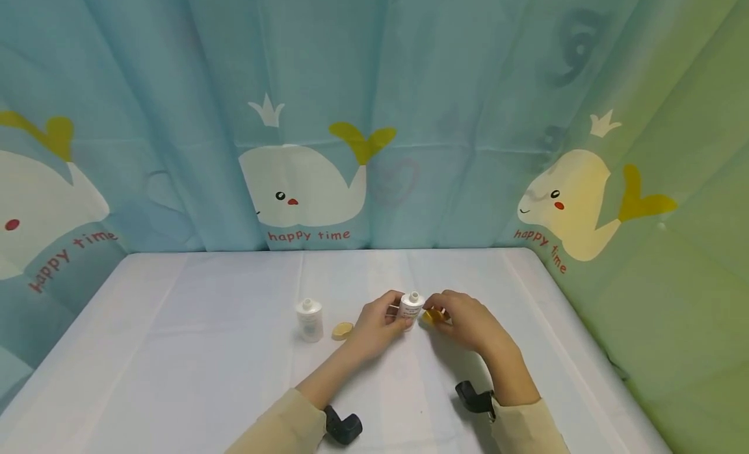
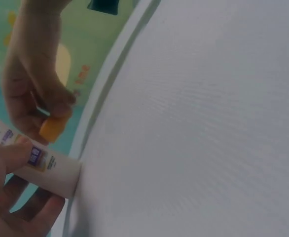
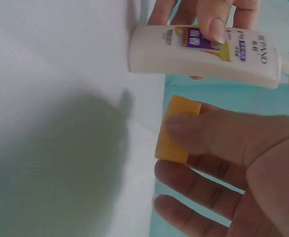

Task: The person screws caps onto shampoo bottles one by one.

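Observation:
My left hand [image 1: 372, 324] grips a small white bottle [image 1: 411, 303] with its thumb across the printed label. The bottle stands uncapped, its bare neck on top, and the label shows purple and yellow in the right wrist view. Beside it my right hand [image 1: 468, 319] pinches a yellow-orange cap [image 3: 176, 129] between thumb and fingers, a short gap from the bottle's side. To the left stands a second white bottle [image 1: 310, 320], also without a cap. Between that bottle and my left hand lies a yellow cap [image 1: 342, 330] on the table.
A white cloth covers the table [image 1: 205, 350]. Behind it hangs a blue curtain [image 1: 456, 116] printed with whales, and a green one [image 1: 690, 298] runs along the right side. Black camera mounts [image 1: 344, 426] sit at both wrists, by the beige sleeves [image 1: 287, 425].

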Demonstrator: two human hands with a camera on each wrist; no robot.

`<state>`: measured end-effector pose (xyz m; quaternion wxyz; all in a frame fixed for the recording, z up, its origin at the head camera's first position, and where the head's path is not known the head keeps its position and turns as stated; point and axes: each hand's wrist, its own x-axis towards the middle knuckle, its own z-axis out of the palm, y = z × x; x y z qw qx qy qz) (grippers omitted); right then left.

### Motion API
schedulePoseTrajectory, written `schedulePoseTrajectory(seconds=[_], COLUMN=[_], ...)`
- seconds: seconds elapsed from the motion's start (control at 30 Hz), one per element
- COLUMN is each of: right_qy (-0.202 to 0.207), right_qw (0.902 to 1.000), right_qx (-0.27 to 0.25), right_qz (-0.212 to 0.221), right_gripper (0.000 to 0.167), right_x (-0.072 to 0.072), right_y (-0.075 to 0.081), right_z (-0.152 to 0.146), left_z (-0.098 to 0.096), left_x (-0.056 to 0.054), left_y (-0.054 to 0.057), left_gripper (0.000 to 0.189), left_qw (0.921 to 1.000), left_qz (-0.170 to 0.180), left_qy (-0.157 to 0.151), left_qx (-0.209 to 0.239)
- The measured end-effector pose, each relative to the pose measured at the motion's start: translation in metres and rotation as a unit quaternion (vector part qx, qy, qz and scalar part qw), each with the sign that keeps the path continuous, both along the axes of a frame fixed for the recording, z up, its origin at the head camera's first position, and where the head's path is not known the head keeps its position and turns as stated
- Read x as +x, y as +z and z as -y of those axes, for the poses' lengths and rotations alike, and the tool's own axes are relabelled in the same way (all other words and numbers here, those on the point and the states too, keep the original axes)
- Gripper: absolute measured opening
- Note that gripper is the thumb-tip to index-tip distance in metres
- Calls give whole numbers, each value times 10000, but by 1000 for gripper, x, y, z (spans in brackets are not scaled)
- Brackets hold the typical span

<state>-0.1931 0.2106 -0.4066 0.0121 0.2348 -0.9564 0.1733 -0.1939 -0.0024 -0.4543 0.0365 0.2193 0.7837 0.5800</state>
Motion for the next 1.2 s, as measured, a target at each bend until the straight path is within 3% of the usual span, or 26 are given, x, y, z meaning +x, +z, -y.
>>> schedulePoseTrajectory(seconds=[0.27,0.53,0.67,0.97,1.2], right_qy=[184,451,628,915,1173], right_qw=[9987,9903,9821,9571,9434], right_qx=[-396,-1196,-1626,-2621,-2971], right_qz=[-263,-540,-711,-827,-895], right_gripper=[27,32,35,33,32], right_x=[7,14,18,26,31], right_y=[12,28,34,42,48], right_z=[4,6,9,19,30], left_z=[12,28,35,52,62], left_x=[10,27,33,38,40], left_y=[5,16,23,38,45], left_gripper=[35,42,42,38,39], left_qw=[9996,9999,10000,9992,9986], left_qz=[-255,-62,41,-115,-213], left_qy=[-7,32,-60,-317,-325], left_qx=[-127,-108,26,-191,-365])
